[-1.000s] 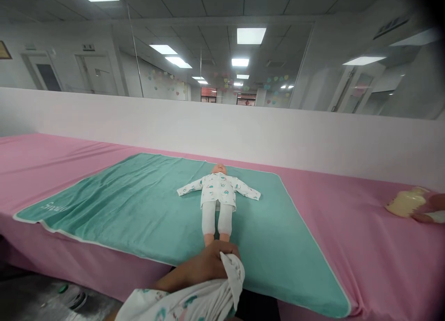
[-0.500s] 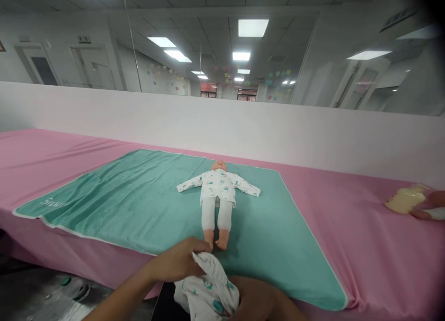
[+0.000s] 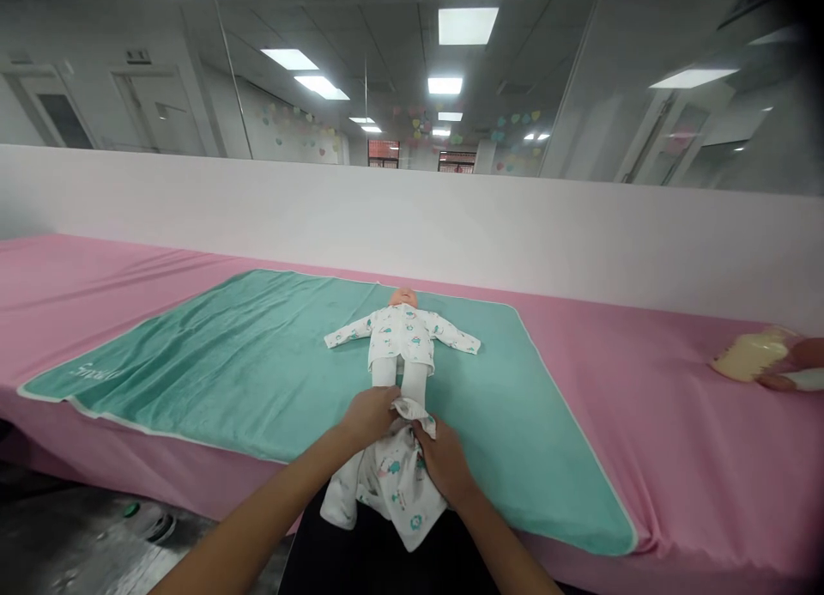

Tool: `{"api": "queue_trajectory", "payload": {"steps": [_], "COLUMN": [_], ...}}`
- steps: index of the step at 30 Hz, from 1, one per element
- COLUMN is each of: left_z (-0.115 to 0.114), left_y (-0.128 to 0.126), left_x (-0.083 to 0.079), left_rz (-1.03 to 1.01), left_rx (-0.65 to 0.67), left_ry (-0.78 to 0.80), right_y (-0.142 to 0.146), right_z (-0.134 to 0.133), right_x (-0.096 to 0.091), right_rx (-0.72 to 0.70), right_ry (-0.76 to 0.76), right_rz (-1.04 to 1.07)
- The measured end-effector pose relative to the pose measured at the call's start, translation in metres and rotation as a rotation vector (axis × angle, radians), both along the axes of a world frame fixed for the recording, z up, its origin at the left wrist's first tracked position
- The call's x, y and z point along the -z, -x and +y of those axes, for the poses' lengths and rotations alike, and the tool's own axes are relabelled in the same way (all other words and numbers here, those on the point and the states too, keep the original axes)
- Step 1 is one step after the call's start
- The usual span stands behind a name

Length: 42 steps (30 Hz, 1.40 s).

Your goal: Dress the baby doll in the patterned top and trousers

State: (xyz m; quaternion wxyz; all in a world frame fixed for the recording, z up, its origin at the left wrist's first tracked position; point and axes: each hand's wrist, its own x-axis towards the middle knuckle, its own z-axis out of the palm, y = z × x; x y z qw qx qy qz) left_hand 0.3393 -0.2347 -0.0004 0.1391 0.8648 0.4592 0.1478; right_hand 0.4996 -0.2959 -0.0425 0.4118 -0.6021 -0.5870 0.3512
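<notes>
A baby doll (image 3: pixel 402 336) lies on its back on a green blanket (image 3: pixel 257 363), head toward the wall and arms spread. It wears a white printed long-sleeved top, and its legs are white. In front of its legs I hold white printed baby pants (image 3: pixel 399 483) by the gathered waistband, the rest hanging down over the near edge. My left hand (image 3: pixel 370 416) is closed on the left side of the waistband. On the other side my right hand (image 3: pixel 445 459) is closed on it too. The doll's feet are hidden behind my hands and the cloth.
A pink sheet (image 3: pixel 644 406) covers the table beneath the blanket. At the far right lies a pale yellow bottle (image 3: pixel 750 357), with part of another doll (image 3: pixel 804 367) beside it. Behind stands a low white wall (image 3: pixel 412 226) under a mirror (image 3: pixel 399 80).
Both hands have moved forward and up with the pants, from below the doll's feet to over its lower legs. The waistband is now held between them and the cloth hangs lower.
</notes>
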Motion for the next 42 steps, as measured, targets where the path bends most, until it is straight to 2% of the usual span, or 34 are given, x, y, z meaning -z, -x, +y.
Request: {"api": "queue_trajectory", "payload": {"steps": [4,6,8,11,13,17,19,21,24,27,30,32,34,37,40,42], "left_z": [-0.008,-0.015,-0.02,-0.021,-0.018,-0.014,-0.012,-0.01,0.004,0.029,0.056,0.069,0.075,0.072,0.058,0.045], "left_y": [-0.004,-0.004,-0.003,-0.004,-0.007,-0.018,-0.023,-0.026,-0.027,-0.028,-0.036,-0.043,-0.049,-0.049,-0.041,-0.036], "left_x": [0.001,-0.001,-0.003,-0.008,-0.011,-0.012,-0.009,-0.005,-0.002,-0.003,-0.005,-0.006,-0.006,-0.006,-0.007,-0.007], "left_rz": [0.262,0.258,0.201,0.04,-0.158,-0.609,-0.706,-0.747,-0.729,-0.634,-0.568,-0.557,-0.579,-0.697,-0.883,-1.003], "left_rx": [0.095,0.15,0.159,0.11,0.069,-0.052,-0.088,-0.071,-0.01,-0.033,-0.151,-0.264,-0.344,-0.35,-0.252,-0.107], "left_ry": [-0.145,-0.178,-0.14,0.012,0.148,0.329,0.354,0.365,0.349,0.246,0.164,0.194,0.258,0.421,0.708,0.924], "right_y": [-0.002,-0.005,-0.009,-0.015,-0.017,-0.016,-0.017,-0.019,-0.025,-0.027,-0.022,-0.016,-0.013,-0.018,-0.03,-0.037], "right_z": [0.005,0.006,0.009,0.011,0.012,0.015,0.019,0.024,0.032,0.043,0.055,0.062,0.07,0.081,0.095,0.104], "right_x": [0.003,0.004,0.003,-0.003,-0.008,-0.013,-0.011,-0.009,-0.006,0.001,0.012,0.019,0.021,0.018,0.009,0.004], "right_rx": [0.025,-0.008,-0.081,-0.181,-0.191,-0.08,0.008,0.074,0.069,0.054,0.066,0.036,-0.031,-0.1,-0.084,-0.068], "right_ry": [-0.069,-0.021,0.039,0.068,0.039,-0.069,-0.167,-0.248,-0.204,-0.136,-0.05,0.024,0.011,-0.085,-0.138,-0.182], "right_rz": [-0.106,-0.05,0.099,0.341,0.431,0.414,0.358,0.347,0.469,0.633,0.825,0.914,0.874,0.725,0.67,0.602]}}
